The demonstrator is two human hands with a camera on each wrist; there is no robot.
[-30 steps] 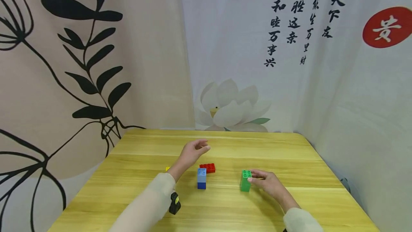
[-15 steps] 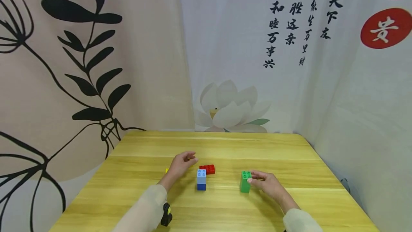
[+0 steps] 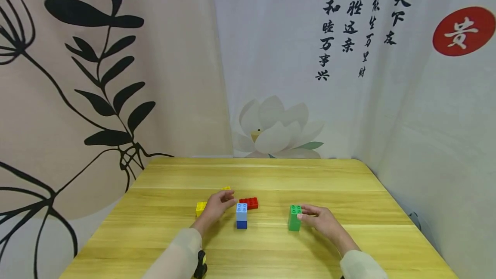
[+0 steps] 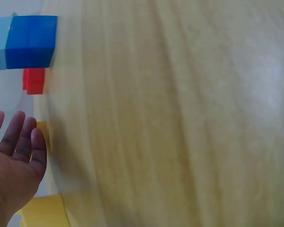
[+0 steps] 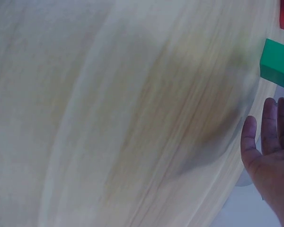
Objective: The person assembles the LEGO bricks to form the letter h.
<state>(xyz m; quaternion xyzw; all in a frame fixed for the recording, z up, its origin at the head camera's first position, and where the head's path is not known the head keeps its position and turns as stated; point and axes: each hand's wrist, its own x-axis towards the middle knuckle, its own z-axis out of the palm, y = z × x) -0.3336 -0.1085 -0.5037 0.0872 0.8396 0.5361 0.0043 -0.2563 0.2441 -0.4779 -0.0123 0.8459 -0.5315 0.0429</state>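
Cloth backdrop (image 3: 186, 76) past both hands: black plant print (image 3: 125, 97), pale lotus (image 3: 277, 131), calligraphy (image 3: 327, 26). Wood-grain table (image 3: 271, 253) below. Yellow brick (image 3: 201, 209) just left of left hand (image 3: 217, 206), second yellow brick (image 3: 226, 188) beyond it. Left hand relaxed, holds nothing. Just right of it: blue stack (image 3: 242, 218), red brick (image 3: 252, 203). Further right, green stack (image 3: 294, 221), right edge pinched by right hand (image 3: 320, 220), thumb on near side.

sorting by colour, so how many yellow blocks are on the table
2: one yellow block just left of the left hand, the other yellow block beyond that hand, which partly covers it and could hide more.
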